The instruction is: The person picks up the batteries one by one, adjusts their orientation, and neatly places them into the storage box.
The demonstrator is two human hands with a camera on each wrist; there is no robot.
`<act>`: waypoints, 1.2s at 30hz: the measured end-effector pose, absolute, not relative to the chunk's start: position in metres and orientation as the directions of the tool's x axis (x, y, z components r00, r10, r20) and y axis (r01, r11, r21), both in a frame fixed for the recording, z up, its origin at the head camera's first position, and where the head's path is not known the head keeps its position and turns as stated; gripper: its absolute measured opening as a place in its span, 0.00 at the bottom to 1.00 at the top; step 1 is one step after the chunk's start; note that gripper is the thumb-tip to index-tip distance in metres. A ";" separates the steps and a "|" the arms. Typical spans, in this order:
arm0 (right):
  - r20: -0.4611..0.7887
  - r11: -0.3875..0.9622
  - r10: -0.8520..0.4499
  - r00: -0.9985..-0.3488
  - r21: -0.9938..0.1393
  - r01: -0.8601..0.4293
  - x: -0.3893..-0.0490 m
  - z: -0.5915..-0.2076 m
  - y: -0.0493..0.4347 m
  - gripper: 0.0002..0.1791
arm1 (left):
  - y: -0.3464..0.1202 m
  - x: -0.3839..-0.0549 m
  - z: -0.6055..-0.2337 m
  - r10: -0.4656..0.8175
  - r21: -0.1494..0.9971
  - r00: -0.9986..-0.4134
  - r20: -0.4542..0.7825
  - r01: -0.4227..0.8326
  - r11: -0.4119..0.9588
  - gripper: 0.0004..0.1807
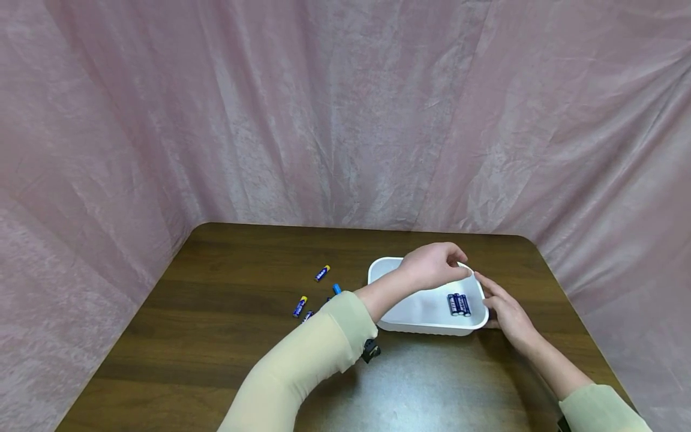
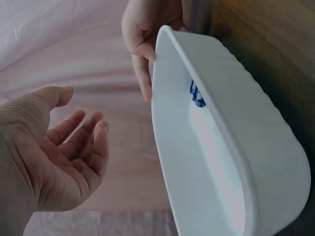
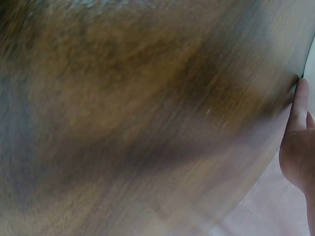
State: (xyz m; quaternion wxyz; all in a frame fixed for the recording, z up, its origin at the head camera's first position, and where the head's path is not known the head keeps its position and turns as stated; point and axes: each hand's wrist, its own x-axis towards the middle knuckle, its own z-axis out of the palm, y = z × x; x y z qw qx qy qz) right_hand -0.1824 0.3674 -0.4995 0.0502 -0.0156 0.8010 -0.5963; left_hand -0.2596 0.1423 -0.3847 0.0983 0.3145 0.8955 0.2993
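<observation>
A white tray (image 1: 415, 312) stands on the table with a short row of dark blue batteries (image 1: 459, 305) lying side by side near its right end. My left hand (image 1: 433, 266) is raised over the tray's far side, its fingers loosely bent. In the left wrist view, nothing shows between the thumb and fingers of this left hand (image 2: 74, 152), which hangs apart from the tray wall (image 2: 256, 113). At the tray's right end, my right hand (image 1: 507, 315) touches the rim and outer side with extended fingers. Only part of the right hand (image 3: 298, 152) shows in the right wrist view.
Left of the tray, several loose batteries lie on the brown wooden table (image 1: 216, 312), among them a yellow-tipped battery (image 1: 322, 273) and another yellow-tipped battery (image 1: 299, 306). My left sleeve partly covers this group. A pink curtain (image 1: 335, 120) hangs behind the table.
</observation>
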 end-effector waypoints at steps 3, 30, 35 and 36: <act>-0.068 0.281 -0.083 -0.994 -0.959 0.042 -0.182 -0.500 0.368 0.33 | 0.136 -0.258 -0.381 0.630 0.542 -0.775 0.039 0.547 0.638 0.19; -0.088 0.297 -0.067 -0.994 -0.953 0.065 -0.183 -0.498 0.367 0.34 | 0.050 -0.258 -0.364 0.636 0.440 -0.745 0.199 0.648 0.622 0.18; -0.100 0.298 -0.063 -0.993 -0.952 0.077 -0.183 -0.497 0.367 0.34 | 0.031 -0.259 -0.361 0.614 0.463 -0.766 0.191 0.622 0.631 0.19; -0.103 0.297 -0.062 -0.993 -0.952 0.080 -0.183 -0.497 0.367 0.34 | 0.027 -0.260 -0.361 0.610 0.463 -0.769 0.190 0.618 0.635 0.19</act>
